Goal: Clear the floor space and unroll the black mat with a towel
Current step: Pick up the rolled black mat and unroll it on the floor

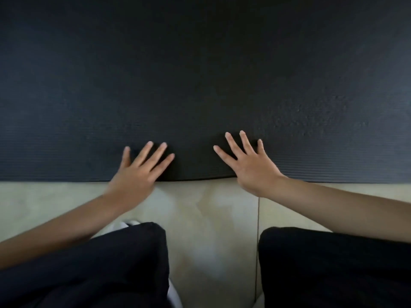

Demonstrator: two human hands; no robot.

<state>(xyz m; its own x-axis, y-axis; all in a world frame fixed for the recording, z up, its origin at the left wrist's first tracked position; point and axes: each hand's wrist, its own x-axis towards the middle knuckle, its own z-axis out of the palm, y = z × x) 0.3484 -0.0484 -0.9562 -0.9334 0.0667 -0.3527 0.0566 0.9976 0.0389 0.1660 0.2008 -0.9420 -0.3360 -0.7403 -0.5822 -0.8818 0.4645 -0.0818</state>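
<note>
The black mat (200, 74) lies spread flat across the whole upper part of the head view, its ribbed near edge running left to right. My left hand (139, 172) rests palm down on that near edge, fingers apart, holding nothing. My right hand (249, 165) lies flat on the mat a little to the right, fingers spread too. Between the hands the mat's edge lifts slightly off the floor. No towel is in view.
Pale tiled floor (211, 218) shows below the mat, with a dark grout line (258, 218) running towards me. My knees in black trousers (100, 270) sit at the lower left and lower right, close to the mat's edge.
</note>
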